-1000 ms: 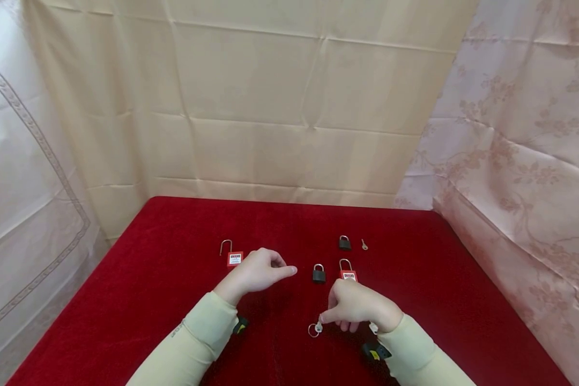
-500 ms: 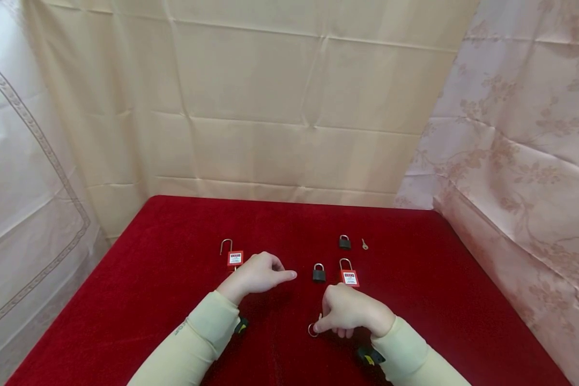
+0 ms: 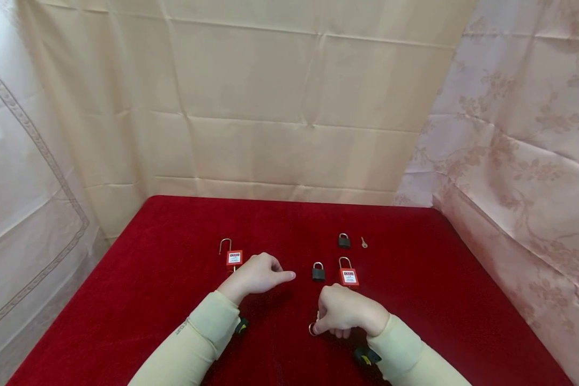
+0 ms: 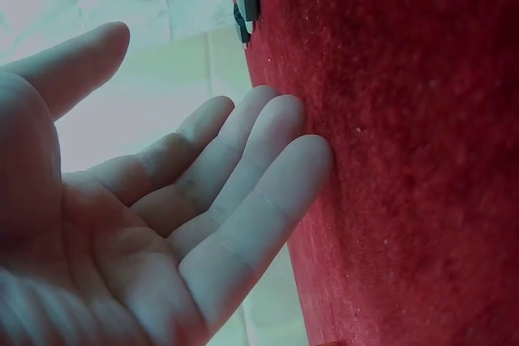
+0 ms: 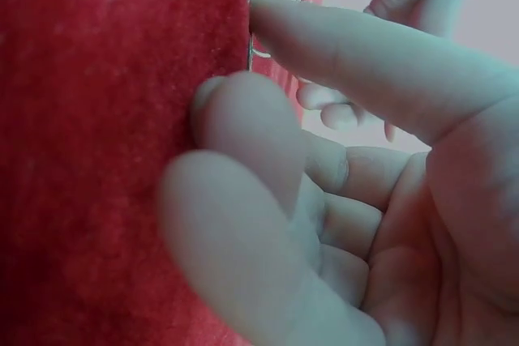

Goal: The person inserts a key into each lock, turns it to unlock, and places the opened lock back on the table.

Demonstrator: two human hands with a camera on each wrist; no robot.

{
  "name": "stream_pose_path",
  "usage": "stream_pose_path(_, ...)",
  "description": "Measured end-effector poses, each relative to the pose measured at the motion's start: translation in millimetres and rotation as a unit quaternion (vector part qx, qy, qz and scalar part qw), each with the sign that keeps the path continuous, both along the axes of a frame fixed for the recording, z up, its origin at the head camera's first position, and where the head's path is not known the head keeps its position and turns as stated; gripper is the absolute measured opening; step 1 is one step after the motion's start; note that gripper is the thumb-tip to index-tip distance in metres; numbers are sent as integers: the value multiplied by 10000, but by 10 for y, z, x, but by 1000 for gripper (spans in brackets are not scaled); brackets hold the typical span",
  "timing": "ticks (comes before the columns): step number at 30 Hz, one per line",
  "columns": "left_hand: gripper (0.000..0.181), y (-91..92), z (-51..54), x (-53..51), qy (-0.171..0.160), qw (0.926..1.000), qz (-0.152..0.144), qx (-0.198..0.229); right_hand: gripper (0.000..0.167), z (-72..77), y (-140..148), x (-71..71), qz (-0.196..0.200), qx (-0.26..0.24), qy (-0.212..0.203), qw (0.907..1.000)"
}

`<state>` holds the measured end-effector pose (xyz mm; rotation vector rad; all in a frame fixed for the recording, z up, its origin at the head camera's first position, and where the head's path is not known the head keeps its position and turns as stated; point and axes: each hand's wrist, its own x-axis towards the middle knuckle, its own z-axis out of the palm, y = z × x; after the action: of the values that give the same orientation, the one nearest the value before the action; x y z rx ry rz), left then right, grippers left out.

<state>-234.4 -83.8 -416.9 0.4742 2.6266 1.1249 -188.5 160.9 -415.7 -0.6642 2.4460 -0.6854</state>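
A thin, silvery wire ring (image 3: 310, 328) sits at six o'clock in the head view, partly hidden by the right hand (image 3: 348, 308), whose thumb overlaps it. A narrow sliver of a key (image 3: 318, 314) shows at one o'clock from it; whether either tilts cannot be told.
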Motion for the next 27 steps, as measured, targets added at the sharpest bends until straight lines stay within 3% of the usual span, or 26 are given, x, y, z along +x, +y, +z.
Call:
stream_pose_path(18, 31, -1, -5, -22, 39, 10000, 61, -29, 23, -9, 0, -16, 196, -190, -50, 9996)
stream_pose_path(27, 32, -74, 83, -24, 64, 9997, 192, 105, 24, 9, 22, -23, 370, -552, -24, 9978)
